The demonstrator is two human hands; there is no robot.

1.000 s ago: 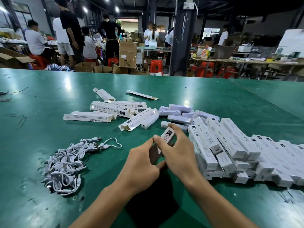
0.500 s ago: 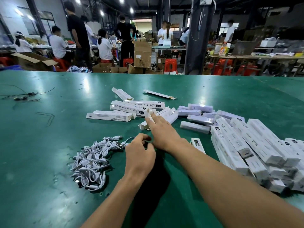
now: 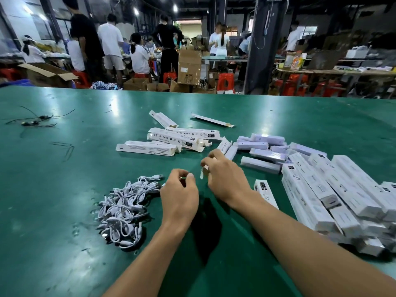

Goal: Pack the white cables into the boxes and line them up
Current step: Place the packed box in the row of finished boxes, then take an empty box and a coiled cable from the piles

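A heap of coiled white cables (image 3: pixel 126 209) lies on the green table (image 3: pixel 53 189), left of my hands. My left hand (image 3: pixel 180 196) is beside the heap with its fingers curled, thumb and forefinger pinching a cable that is mostly hidden. My right hand (image 3: pixel 226 179) grips an empty white box (image 3: pixel 224 145), whose open flap shows under the thumb. More empty boxes (image 3: pixel 150 147) lie scattered beyond my hands. One closed box (image 3: pixel 265 192) lies by my right wrist. Packed boxes (image 3: pixel 342 200) lie side by side in rows at the right.
Thin black wires (image 3: pixel 34 122) lie at the far left of the table. Loose closed boxes (image 3: pixel 263 154) sit behind the rows. Beyond the table's far edge are people, red stools, cardboard cartons (image 3: pixel 189 67) and a dark pillar (image 3: pixel 260 46).
My right hand put the closed box down by the rows, reached forward and picked up an empty box. My left hand moved toward the cable heap. The view shifted left.
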